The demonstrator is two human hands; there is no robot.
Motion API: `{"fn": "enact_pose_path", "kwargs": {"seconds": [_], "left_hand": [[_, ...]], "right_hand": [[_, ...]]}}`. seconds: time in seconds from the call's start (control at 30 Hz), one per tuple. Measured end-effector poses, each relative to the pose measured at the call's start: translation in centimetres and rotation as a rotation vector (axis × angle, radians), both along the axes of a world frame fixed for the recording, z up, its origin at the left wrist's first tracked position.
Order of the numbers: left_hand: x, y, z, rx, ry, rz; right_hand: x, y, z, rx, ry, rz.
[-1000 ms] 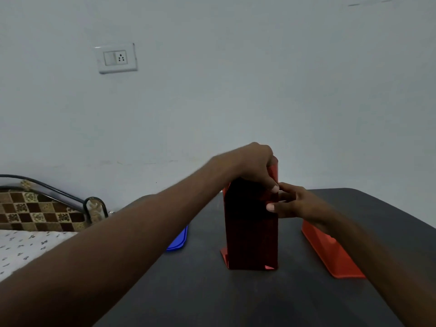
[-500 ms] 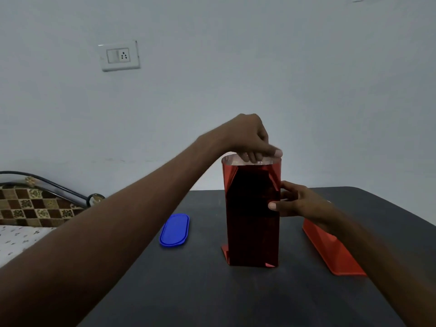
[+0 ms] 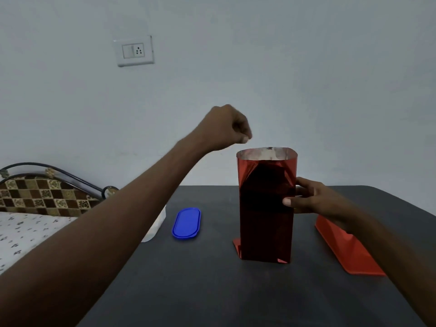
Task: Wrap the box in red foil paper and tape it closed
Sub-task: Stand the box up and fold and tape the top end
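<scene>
Tall upright box sleeved in shiny red foil paper [image 3: 266, 208] stands on the dark grey table [image 3: 212, 291], roughly mid-table; all places below are relative to it. Foil sticks up past the box top as an open tube, silver inside showing at the rim; bottom end looks folded, small flaps splayed at the base. Right hand [image 3: 311, 199] grips its right side at mid-height, thumb on the near face, fingers wrapped round the far side. Left hand [image 3: 226, 128] hovers above and left of the open rim, fingers curled in, thumb against them; cannot tell if it pinches anything, and it isn't touching foil. Blue oval plastic lid [image 3: 186, 223] lies flat to the left, well apart; orange-red flat piece [image 3: 349, 251] lies to the right, behind the right forearm. Handling guess: foil is thin, slick, creases permanently and springs back; box looks light and tippy at that height. Hold the body firmly at mid-height, fold the top flaps by their edges, press creases against the box corners before taping. No tape visible.
</scene>
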State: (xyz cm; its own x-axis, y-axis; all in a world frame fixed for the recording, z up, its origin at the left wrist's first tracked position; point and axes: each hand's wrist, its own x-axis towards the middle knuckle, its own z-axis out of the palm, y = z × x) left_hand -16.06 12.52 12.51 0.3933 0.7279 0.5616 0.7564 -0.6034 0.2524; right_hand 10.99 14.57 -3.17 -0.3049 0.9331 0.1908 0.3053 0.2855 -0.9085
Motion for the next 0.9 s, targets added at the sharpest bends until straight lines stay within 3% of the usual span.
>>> {"fn": "enact_pose_path", "kwargs": {"seconds": [0.13, 0.27, 0.4, 0.7, 0.8, 0.9], "left_hand": [[-3.5, 2.4, -3.6, -0.122, -0.023, 0.184], [-3.1, 2.8, -8.0, -0.337, -0.199, 0.034], [-1.5, 3.4, -9.5, -0.289, -0.303, -0.033], [-0.4, 4.4, -9.4, -0.212, -0.245, -0.06], [-0.5, 4.6, -9.4, -0.214, -0.208, -0.078], [-0.9, 4.9, -9.4, -0.205, -0.179, -0.083]], "right_hand": [[-0.2, -0.2, 0.1, -0.005, 0.005, -0.001], [-0.1, -0.2, 0.1, -0.007, 0.006, -0.004], [0.0, -0.1, 0.1, -0.02, 0.001, 0.002], [-0.6, -1.2, 0.9, -0.023, -0.092, -0.026], [-2.0, -2.7, 2.0, 0.206, -0.244, -0.275], [-4.6, -5.3, 4.7, 0.632, -0.329, -0.479]]}}
